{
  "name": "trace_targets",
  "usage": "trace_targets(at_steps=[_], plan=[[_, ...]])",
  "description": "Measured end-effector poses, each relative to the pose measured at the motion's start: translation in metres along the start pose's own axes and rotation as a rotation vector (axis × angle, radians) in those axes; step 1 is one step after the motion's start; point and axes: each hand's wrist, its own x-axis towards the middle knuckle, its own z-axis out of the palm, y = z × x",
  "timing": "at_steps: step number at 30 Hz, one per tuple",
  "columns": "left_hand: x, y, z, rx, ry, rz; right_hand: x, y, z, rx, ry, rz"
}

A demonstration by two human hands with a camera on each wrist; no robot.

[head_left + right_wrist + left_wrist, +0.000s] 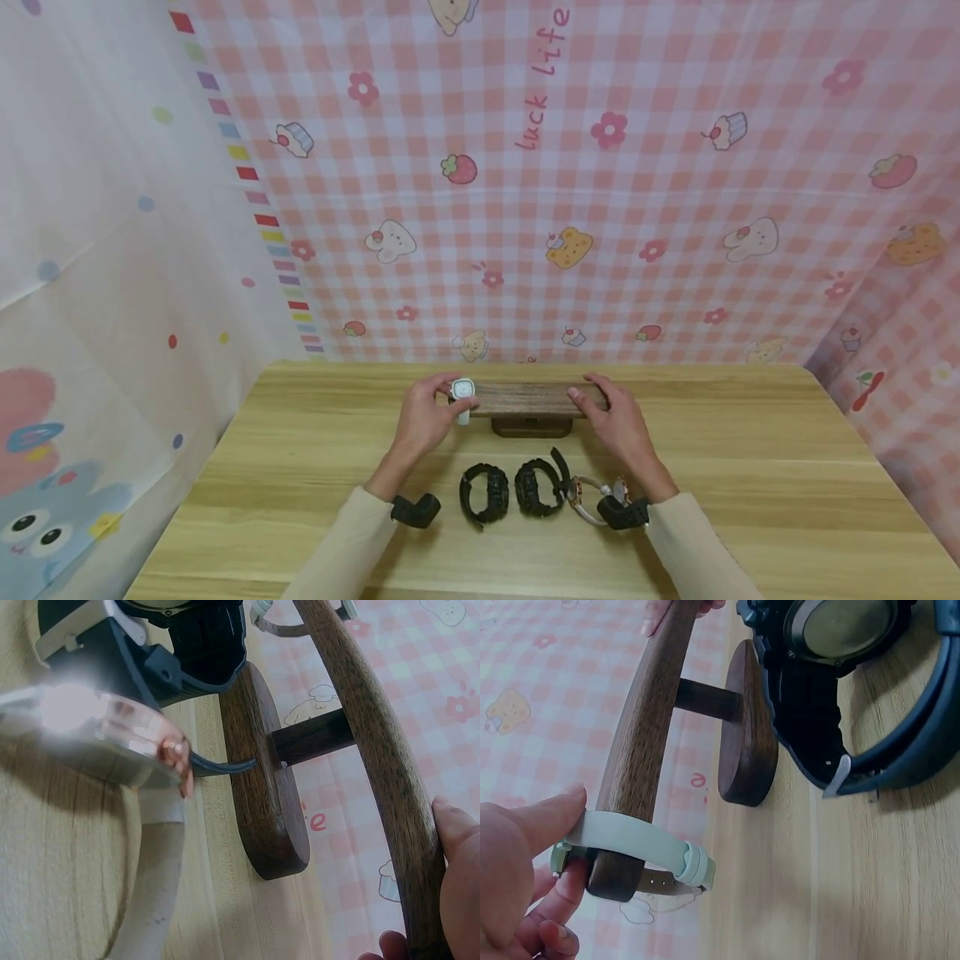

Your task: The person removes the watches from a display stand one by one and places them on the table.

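A dark wooden T-shaped watch stand (525, 398) stands near the table's back, its bar running left to right above an oval base (531, 428). Looped around the bar's left end is a wristwatch with a pale mint strap (634, 834) and a white square face (463, 389). My left hand (426, 417) pinches this watch at its case between thumb and fingers. At the bar's other end, my right hand (617, 421) grips the wood, thumb on the near side and fingers behind. Part of the right fingers is hidden by the bar.
In front of the stand lie two black chunky watches (491, 493) (538, 487) with buckled straps. Beside them, near my right wrist, is a rose-gold watch with a white strap (587, 500). A pink checked cloth (525, 275) hangs behind the wooden table (750, 467).
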Motion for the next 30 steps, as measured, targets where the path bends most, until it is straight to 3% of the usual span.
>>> trace_targets(at_steps=[12, 30], plan=[[-0.008, -0.012, -0.015, -0.018, 0.039, -0.036, 0.000, -0.001, 0.000, -0.005, 0.006, -0.013], [-0.030, -0.018, -0.029, 0.066, 0.060, 0.048, 0.000, 0.001, 0.001, -0.008, -0.006, 0.008]])
